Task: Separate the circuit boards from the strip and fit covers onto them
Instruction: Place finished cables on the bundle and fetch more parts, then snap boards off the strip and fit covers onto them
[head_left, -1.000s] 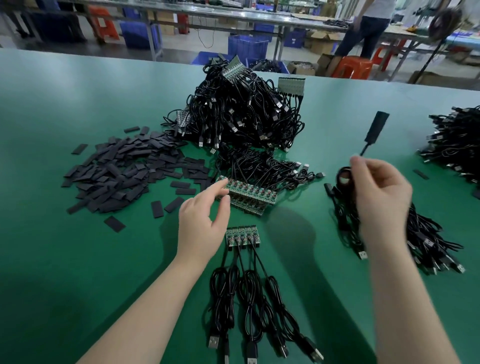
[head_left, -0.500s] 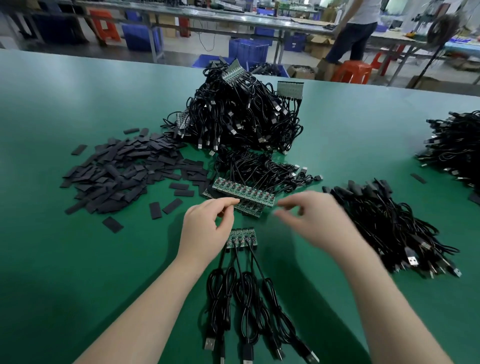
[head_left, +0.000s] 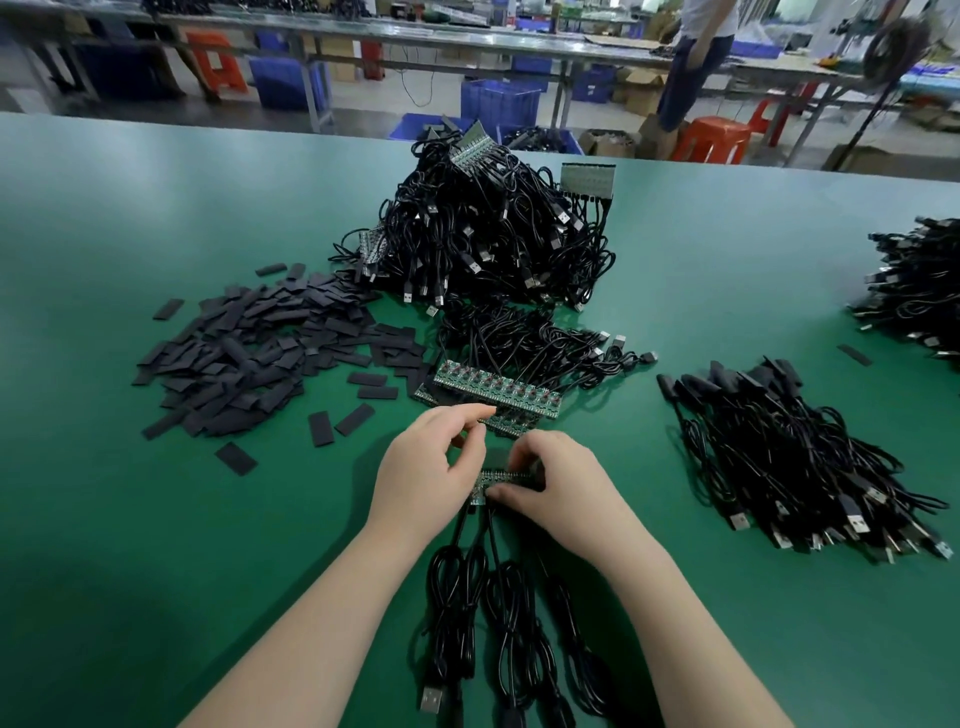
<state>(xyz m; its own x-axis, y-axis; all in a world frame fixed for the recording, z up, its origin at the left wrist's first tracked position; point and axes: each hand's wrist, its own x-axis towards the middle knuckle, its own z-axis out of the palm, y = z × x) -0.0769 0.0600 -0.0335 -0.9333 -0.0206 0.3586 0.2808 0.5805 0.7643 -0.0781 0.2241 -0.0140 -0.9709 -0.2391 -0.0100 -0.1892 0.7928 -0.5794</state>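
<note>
A short green circuit board strip (head_left: 501, 479) lies on the table in front of me, its black USB cables (head_left: 498, 603) trailing toward me. My left hand (head_left: 423, 470) pinches the strip's left end with curled fingers. My right hand (head_left: 558, 486) grips its right part, thumb on the near edge, and hides most of it. A dark flat piece (head_left: 496, 458) shows between the hands just behind the strip; I cannot tell if it is a cover. Loose black covers (head_left: 249, 364) are heaped to the left.
Longer board strips (head_left: 498, 391) with cables lie just beyond my hands. Behind them rises a big tangle of cabled strips (head_left: 493, 234). A pile of covered cables (head_left: 784, 457) sits to the right, another (head_left: 922, 291) at the far right edge. The table (head_left: 130, 519) is green.
My right hand let go of a covered cable over the right pile, swung left and came down on the short strip. My left hand drew back from the longer strip onto the short strip's left end.
</note>
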